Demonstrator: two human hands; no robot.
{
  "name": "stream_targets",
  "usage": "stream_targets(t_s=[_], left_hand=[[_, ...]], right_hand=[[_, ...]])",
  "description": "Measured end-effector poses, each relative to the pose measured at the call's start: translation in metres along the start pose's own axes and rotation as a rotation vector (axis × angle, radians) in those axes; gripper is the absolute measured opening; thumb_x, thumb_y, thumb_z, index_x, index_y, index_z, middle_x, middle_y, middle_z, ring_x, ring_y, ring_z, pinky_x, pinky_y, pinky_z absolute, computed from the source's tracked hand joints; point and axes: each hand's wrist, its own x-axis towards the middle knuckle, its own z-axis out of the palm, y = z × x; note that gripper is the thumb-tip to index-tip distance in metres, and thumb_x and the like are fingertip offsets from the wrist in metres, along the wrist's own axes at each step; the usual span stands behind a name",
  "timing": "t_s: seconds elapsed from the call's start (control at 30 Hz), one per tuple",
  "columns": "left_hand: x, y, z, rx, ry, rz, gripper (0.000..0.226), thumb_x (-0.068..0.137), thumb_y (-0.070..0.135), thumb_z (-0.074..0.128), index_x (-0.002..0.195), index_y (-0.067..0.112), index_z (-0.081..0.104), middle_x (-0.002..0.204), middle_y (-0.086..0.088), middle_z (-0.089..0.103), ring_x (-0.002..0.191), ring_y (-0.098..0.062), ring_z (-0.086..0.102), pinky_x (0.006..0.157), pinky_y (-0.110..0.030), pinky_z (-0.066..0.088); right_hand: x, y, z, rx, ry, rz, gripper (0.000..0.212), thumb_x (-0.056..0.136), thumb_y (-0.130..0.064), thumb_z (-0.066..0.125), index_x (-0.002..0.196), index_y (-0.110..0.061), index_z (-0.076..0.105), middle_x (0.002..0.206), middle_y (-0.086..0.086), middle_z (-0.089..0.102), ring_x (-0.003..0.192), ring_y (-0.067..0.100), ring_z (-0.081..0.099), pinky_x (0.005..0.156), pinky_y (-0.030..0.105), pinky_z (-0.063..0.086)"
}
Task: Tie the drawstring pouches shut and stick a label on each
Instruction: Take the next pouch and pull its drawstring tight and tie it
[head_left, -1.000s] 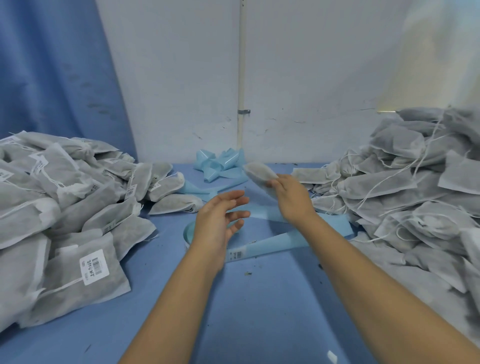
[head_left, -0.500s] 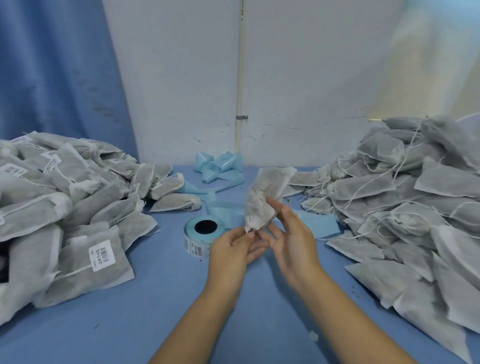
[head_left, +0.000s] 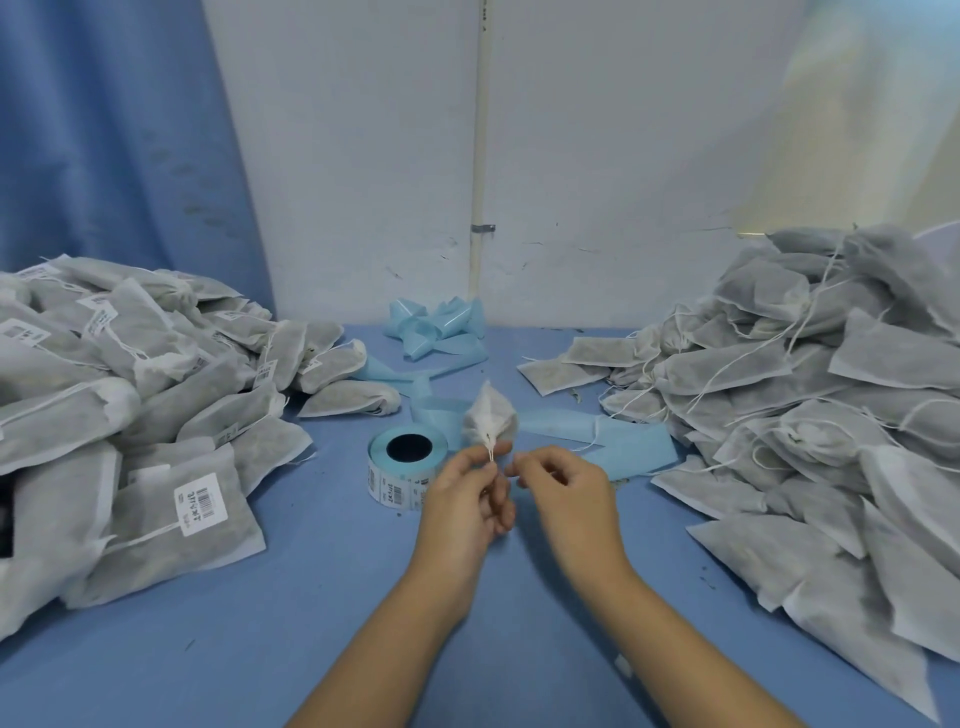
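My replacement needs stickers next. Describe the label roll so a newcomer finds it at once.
On the blue table, between the labelled pouch heap at left and the unlabelled heap at right, look beyond the left hand. The label roll lies flat: the only round thing, dark hole up, barcodes around its side.

1. A blue curtain is hung at the left, beside a white wall.
2. A pale upright pipe is fixed to the wall by a small metal clip.
3. Crumpled light-blue strip is heaped on the blue table, against the wall.
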Motion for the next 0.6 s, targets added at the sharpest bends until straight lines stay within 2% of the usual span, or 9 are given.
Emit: stream_targets(t_s=[0.07,0.1,0.17,0.23,0.33,0.4,0.53,0.6], left_hand=[[0.000,-0.002,0.001,0.092,-0.001,-0.007,0.028,0.094,-0.003,0.038,0.092,0.014,0.060,0.080,-0.015,0.050,0.053,-0.015,0.042,0.046,-0.022,0.031],[0.000,-0.003,0.001,0.122,0.001,-0.007,0.029,0.093,-0.004,0.037,0.092,0.015,0.059,0.079,-0.015,0.050,0.051,-0.015,0.041,0.047,-0.023,0.029],[-0.001,-0.004,0.001,0.125,0.001,0.000,0.031,0.092,-0.007,0.035,0.091,0.015,0.057,0.059,-0.008,0.046,0.042,-0.011,0.038,0.046,-0.024,0.025],[-0.002,-0.003,0.003,0.104,-0.014,0.012,0.031,0.091,-0.009,0.034,0.087,0.013,0.055,0.047,0.001,0.039,0.036,-0.009,0.034,0.043,-0.022,0.023],[-0.004,-0.003,0.005,0.074,-0.040,-0.006,0.029,0.090,-0.011,0.034,0.080,0.010,0.051,0.044,0.003,0.036,0.034,-0.008,0.033,0.038,-0.020,0.022],[-0.008,-0.005,0.005,0.036,-0.041,-0.028,0.028,0.089,-0.012,0.034,0.082,0.009,0.052,0.043,0.002,0.036,0.035,-0.007,0.033,0.036,-0.018,0.023],[-0.014,-0.006,0.004,-0.039,-0.026,-0.053,0.031,0.088,-0.013,0.033,0.095,0.008,0.055,0.043,0.002,0.033,0.035,-0.007,0.033,0.033,-0.017,0.025],[-0.014,-0.006,0.004,-0.089,-0.032,-0.077,0.035,0.088,-0.013,0.034,0.108,0.007,0.054,0.044,0.002,0.034,0.036,-0.007,0.034,0.032,-0.017,0.027]], right_hand=[[-0.002,-0.005,0.003,0.041,-0.120,0.056,0.018,0.083,-0.012,0.063,0.067,-0.017,0.070,0.056,-0.003,0.063,0.054,0.009,0.055,0.055,0.020,0.044],[-0.002,-0.007,0.004,0.109,-0.150,0.100,0.019,0.084,-0.009,0.062,0.066,-0.015,0.069,0.052,-0.001,0.060,0.048,0.011,0.053,0.050,0.022,0.043],[-0.002,-0.008,0.005,0.212,-0.145,0.178,0.020,0.084,-0.004,0.060,0.068,-0.011,0.069,0.047,-0.003,0.055,0.042,0.006,0.048,0.042,0.016,0.038],[-0.001,-0.009,0.003,0.264,-0.121,0.231,0.019,0.083,-0.005,0.060,0.068,-0.011,0.069,0.051,-0.002,0.055,0.046,0.005,0.048,0.043,0.014,0.037],[0.002,-0.008,0.003,0.337,-0.136,0.328,0.013,0.083,-0.009,0.061,0.073,-0.004,0.066,0.061,0.014,0.048,0.050,0.022,0.043,0.047,0.027,0.037],[0.002,-0.007,0.004,0.322,-0.134,0.357,0.013,0.082,-0.011,0.062,0.072,-0.005,0.066,0.063,0.014,0.048,0.054,0.024,0.042,0.051,0.031,0.036],[0.005,-0.008,0.004,0.280,-0.102,0.373,0.020,0.082,-0.009,0.063,0.063,-0.012,0.068,0.051,-0.003,0.051,0.044,0.007,0.042,0.045,0.019,0.032],[0.006,-0.010,0.001,0.274,-0.101,0.405,0.021,0.081,-0.011,0.064,0.061,-0.013,0.069,0.055,-0.005,0.057,0.038,0.000,0.040,0.044,0.016,0.030]])
